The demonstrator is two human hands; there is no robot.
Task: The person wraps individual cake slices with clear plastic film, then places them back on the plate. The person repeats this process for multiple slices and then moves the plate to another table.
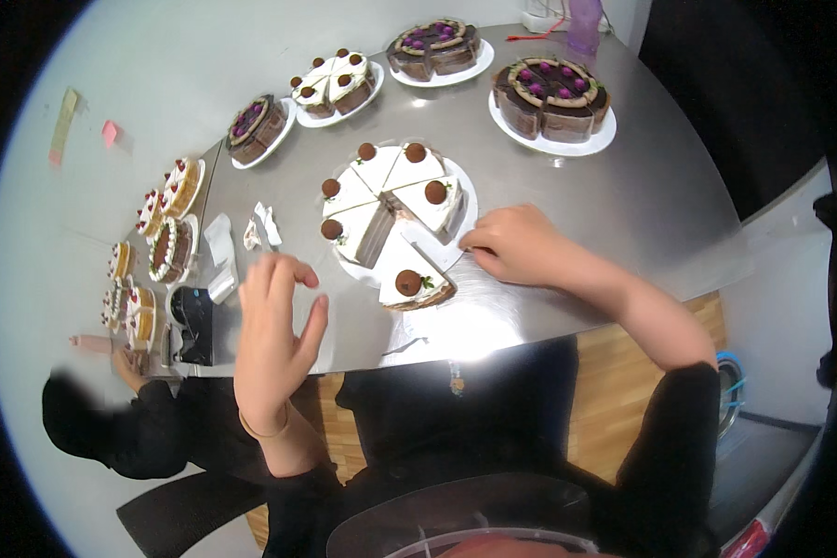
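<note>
A white-topped layer cake cut into slices (363, 227) stands on a round white plate (466, 199) before me, each slice topped with a round brown ball. One slice (404, 272) is pulled out towards me, its wide end past the plate's near edge. At the plate's right rim is my right hand (519, 245), fingers curled; whether they pinch anything thin, or touch the rim, is unclear. My left hand (275, 328) is raised left of the cake, thumb and fingers apart, holding nothing. A thin clear strip (404, 345) seems to lie near the table's front edge.
Dark cakes with purple toppings (551, 101) and another white cake (335, 80) stand along the back. Crumpled tissue (266, 223), a white packet (221, 251) and a black container (194, 324) lie at left. Beyond them are more cakes (171, 247) and a co-worker (146, 432).
</note>
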